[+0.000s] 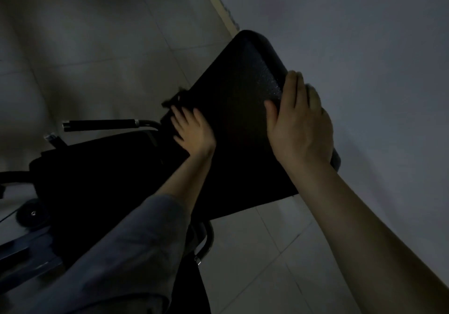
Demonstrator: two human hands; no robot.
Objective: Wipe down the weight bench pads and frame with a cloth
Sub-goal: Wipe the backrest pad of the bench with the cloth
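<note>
The black back pad (233, 119) of the weight bench slopes up toward the wall, with the seat pad (97, 168) lower left in deep shadow. My left hand (194, 131) lies flat on the back pad's left side, fingers spread. My right hand (301, 124) lies over the pad's right edge with the thumb on the top face. A pale bit of cloth (314, 95) shows from under its fingers, pressed against that edge. Most of the cloth is hidden by the hand.
A black foam-gripped handle bar (99, 124) sticks out left of the seat. A small wheel (31, 214) and dark frame parts lie low at the left, and a curved frame tube (206, 241) runs beneath the pad. A grey wall (364, 46) stands close behind, over pale floor tiles (97, 46).
</note>
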